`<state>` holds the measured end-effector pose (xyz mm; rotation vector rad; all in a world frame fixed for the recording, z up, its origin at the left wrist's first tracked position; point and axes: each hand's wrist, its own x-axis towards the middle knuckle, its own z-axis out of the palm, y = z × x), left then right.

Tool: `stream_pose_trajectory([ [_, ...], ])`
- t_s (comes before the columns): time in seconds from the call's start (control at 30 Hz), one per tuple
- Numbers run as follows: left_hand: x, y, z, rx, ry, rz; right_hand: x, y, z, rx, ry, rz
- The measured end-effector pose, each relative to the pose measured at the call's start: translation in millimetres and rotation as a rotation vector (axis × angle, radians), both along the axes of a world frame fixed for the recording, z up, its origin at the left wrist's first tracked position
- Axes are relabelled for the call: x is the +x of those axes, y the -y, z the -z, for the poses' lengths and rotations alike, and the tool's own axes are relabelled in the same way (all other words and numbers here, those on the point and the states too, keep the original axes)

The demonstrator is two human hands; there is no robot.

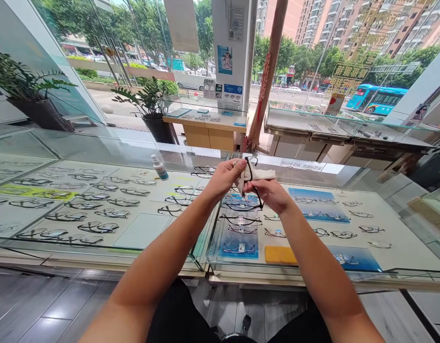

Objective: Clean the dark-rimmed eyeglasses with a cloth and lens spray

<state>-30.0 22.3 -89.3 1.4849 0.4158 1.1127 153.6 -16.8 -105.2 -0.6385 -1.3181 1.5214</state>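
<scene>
My left hand (227, 177) is closed on a pale cloth (263, 174) and the upper part of a dark-framed pair of glasses (250, 167). Lower on the same frame, my right hand (272, 191) pinches the glasses, with the cloth lying along its fingers. The glasses are held upright above the glass counter, one temple pointing down. A small white spray bottle with a blue label (160, 167) stands on the counter to the left of my hands.
Rows of glasses (98, 226) lie inside the glass display counter (202, 267). A yellow case (280, 255) is near its front edge. Beyond are potted plants (154, 102), a wooden-fronted display (209, 136) and large windows.
</scene>
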Motion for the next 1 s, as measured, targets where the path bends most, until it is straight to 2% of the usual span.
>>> stream_pose_trajectory([
  [0.1, -9.3, -8.1, -2.8, 0.009, -0.052, 0.131, 5.1, -3.7, -2.5, 0.013, 0.01, 0.027],
  [0.17, -12.8, -11.0, -3.7, 0.009, -0.035, 0.152, 7.7, -6.3, -3.2, 0.014, 0.015, 0.031],
  [0.4, 2.7, 1.5, 0.6, -0.014, 0.046, 0.057, 4.2, -6.4, 2.1, -0.003, -0.018, 0.039],
  [0.6, 10.6, 1.6, 6.0, -0.031, 0.083, -0.112, -3.6, -0.3, 5.3, 0.025, 0.044, 0.005],
  [0.8, 1.2, -4.0, -2.2, -0.095, 0.093, 0.082, 7.9, -4.9, 0.8, 0.038, -0.004, 0.043],
  [1.0, 2.4, 0.2, -1.5, -0.119, 0.069, 0.106, 3.5, -6.7, 5.2, 0.028, -0.024, 0.039],
])
